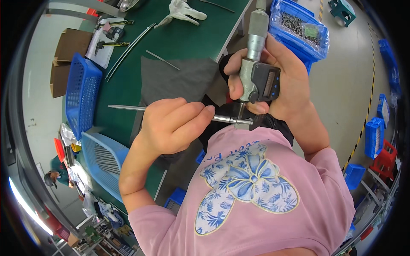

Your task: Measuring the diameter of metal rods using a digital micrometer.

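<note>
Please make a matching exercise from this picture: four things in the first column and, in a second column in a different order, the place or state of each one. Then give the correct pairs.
Things
1. digital micrometer
2. thin metal rod
3. white gloves
4. dark grey cloth

Place or state
A. lying spread on the green table, under the left hand
B. held level in the left hand
C. held upright in the right hand
D. lying at the far end of the table

Pairs: 1-C, 2-B, 3-D, 4-A
</note>
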{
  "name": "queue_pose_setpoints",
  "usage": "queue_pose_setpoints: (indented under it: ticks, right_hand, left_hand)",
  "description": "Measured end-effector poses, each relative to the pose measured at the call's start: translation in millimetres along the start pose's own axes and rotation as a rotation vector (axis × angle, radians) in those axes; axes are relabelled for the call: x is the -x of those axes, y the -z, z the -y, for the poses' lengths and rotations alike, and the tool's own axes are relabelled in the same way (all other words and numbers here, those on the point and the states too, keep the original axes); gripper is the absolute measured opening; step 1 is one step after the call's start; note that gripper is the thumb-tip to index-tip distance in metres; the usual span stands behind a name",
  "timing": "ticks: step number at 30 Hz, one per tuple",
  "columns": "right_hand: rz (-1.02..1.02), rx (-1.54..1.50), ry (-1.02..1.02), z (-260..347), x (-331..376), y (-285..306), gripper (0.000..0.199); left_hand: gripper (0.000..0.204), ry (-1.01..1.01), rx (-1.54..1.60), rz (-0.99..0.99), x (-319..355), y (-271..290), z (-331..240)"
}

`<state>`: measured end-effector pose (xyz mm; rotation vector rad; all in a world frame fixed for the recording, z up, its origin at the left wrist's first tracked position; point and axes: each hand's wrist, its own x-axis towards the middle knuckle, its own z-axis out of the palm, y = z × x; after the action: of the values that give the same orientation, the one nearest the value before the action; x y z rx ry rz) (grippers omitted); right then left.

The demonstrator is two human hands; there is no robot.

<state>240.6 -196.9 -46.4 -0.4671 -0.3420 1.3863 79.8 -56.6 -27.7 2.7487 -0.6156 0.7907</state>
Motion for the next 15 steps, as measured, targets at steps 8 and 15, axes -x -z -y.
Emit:
queue_pose_setpoints:
  ticks: [8, 15]
  right_hand:
    - [-0.022, 0.031, -0.073, 1.9, 2.7, -2.3, 0.058]
    - [-0.142, 0.083, -0.141, 1.2, -2.3, -9.6, 0.063]
  left_hand:
    - [0.024, 0.054, 0.105, 0.135, -5.1, 5.2, -3.3]
    - [0.022, 0.085, 0.1, 0.189, -5.2, 5.5, -3.7]
